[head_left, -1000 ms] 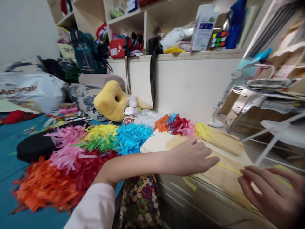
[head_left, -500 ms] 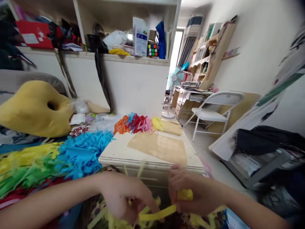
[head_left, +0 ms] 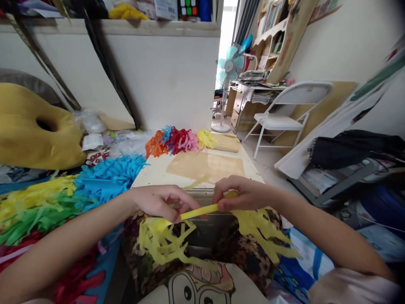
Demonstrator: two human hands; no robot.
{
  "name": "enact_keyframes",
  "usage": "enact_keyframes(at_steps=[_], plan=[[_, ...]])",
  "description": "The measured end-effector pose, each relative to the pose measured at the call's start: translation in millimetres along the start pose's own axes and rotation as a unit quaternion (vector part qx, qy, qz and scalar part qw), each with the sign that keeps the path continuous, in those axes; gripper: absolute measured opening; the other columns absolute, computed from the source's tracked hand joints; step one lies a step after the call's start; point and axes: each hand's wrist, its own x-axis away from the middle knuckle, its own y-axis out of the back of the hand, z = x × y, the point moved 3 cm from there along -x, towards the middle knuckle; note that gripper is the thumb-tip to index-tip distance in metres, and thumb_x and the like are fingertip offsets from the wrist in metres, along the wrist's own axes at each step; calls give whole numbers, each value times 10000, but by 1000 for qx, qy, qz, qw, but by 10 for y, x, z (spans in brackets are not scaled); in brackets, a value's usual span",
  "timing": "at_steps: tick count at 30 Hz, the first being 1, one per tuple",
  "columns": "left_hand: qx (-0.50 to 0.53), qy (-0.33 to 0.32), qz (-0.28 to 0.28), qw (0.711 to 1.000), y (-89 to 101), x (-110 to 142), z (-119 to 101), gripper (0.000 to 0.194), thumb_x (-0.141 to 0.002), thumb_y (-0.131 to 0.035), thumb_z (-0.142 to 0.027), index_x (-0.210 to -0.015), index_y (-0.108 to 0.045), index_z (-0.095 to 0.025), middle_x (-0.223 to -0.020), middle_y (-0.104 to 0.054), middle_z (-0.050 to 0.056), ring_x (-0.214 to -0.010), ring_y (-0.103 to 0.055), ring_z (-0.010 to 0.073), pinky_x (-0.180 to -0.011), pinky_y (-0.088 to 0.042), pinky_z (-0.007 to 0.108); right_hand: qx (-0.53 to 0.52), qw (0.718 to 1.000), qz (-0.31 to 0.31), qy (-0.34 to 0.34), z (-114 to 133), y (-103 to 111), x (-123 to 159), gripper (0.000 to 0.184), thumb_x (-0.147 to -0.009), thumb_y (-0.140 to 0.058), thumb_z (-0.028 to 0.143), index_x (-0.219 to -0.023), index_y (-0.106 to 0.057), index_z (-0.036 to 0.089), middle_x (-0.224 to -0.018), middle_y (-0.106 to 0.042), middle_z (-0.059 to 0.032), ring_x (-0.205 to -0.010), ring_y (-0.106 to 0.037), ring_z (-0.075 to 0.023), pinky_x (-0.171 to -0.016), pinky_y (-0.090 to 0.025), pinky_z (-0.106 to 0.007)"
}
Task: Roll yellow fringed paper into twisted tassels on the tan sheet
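Observation:
My left hand (head_left: 160, 202) and my right hand (head_left: 241, 193) both pinch a yellow fringed paper strip (head_left: 199, 211) stretched between them, just in front of the small white table (head_left: 152, 176). Its cut fringe hangs down below each hand over my floral-patterned lap (head_left: 240, 249). On the table lies a tan cardboard sheet (head_left: 205, 165). At its far edge sits a cardboard piece covered with orange, blue, red, pink and yellow fringe (head_left: 180, 141).
Piles of blue (head_left: 107, 177), yellow and green (head_left: 34, 207) and red fringe lie on the left. A yellow cushion (head_left: 34, 126) rests behind them. A white folding chair (head_left: 284, 118), a fan (head_left: 228, 69) and a cluttered desk stand to the right rear.
My hands left the cardboard on the table, came back to my lap and took up the yellow fringed strip. The camera swung right and downward.

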Motion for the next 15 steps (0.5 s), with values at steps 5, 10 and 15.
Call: enact_keyframes(at_steps=[5, 10, 15], plan=[[-22, -14, -19, 999, 44, 8, -19, 376, -600, -526, -92, -956, -606, -182, -571, -429, -28, -541, -404, 79, -491, -358, 157, 18, 999, 1, -33, 13, -1, -21, 143, -747, -503, 256, -765, -584, 139, -669, -585, 5, -614, -512, -72, -601, -403, -189], [11, 15, -29, 999, 61, -11, -8, 411, -583, -509, -76, -969, -597, -190, -558, -428, -44, -510, -381, 58, -462, -324, 140, 118, 989, -40, -77, 17, 27, -18, 73, -724, -515, 199, -732, -582, 168, -705, -617, 11, -651, -532, -93, -629, -392, -216], [79, 54, -35, 995, 59, -39, 40, 448, -542, -478, -49, -959, -593, -165, -543, -479, -49, -465, -375, 48, -413, -290, 133, 31, 994, -34, -101, 24, 1, -9, 102, -731, -443, 96, -802, -468, 166, -615, -580, 36, -546, -519, -67, -535, -399, -184]])
